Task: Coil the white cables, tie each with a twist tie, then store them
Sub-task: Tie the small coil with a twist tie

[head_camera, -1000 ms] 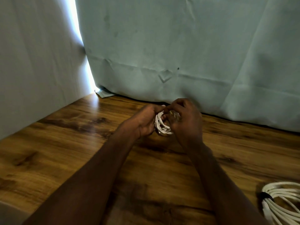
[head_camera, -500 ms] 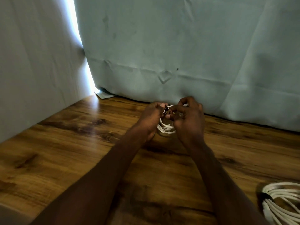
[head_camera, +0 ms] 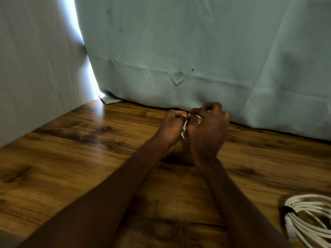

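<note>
Wood-grain table point(head_camera: 75, 158), dark knots and streaks, glossy, w/ a glare patch near the back left corner. Pale teal curtain point(head_camera: 197, 51) hangs along the back edge, creased, a few small dark spots. Plain grey-white panel point(head_camera: 35, 68) on the left side. Bright daylight strip point(head_camera: 84, 56) in the gap btwn panel and curtain. Curtain hem folds onto the table at that corner.

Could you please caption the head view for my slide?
Both hands, left and right, grip a small white cable coil above the wooden table.
</note>
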The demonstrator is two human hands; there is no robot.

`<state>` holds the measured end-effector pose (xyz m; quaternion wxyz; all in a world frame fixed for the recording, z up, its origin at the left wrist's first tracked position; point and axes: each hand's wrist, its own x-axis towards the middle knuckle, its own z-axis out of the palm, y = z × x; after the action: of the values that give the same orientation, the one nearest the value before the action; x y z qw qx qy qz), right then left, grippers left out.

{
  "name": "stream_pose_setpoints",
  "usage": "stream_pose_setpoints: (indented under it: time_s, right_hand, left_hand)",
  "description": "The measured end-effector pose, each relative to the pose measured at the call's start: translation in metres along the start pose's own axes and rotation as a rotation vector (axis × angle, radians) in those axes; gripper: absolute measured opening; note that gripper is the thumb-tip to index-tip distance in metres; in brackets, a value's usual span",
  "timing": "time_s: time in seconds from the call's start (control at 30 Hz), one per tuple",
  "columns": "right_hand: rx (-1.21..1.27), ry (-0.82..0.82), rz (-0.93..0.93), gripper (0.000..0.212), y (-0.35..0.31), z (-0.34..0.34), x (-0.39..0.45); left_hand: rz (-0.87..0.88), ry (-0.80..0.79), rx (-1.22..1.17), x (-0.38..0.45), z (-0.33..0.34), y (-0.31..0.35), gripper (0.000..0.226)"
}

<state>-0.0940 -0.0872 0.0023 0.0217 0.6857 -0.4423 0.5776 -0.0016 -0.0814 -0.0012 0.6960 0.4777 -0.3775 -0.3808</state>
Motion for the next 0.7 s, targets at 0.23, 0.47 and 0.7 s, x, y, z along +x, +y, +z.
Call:
stream_pose_setpoints:
  time_s: [0.23,0.47,0.7]
  right_hand:
    - [0.168,-0.026,0.136,0.024,0.003,0.01,-0.003]
    - [0.252,0.039,0.21,0.012,0.002,0.004,-0.001]
    - [0.102,-0.095,0.08,0.022,0.008,0.011,-0.002]
  left_hand:
    - [-0.049,0.118,-0.145,-0.004,-0.006,0.004,0.01]
    - [-0.061,0.054,-0.161,-0.006,-0.012,0.006,0.016]
    - [-0.028,0.095,-0.034,-0.007,-0.017,0.008,0.014]
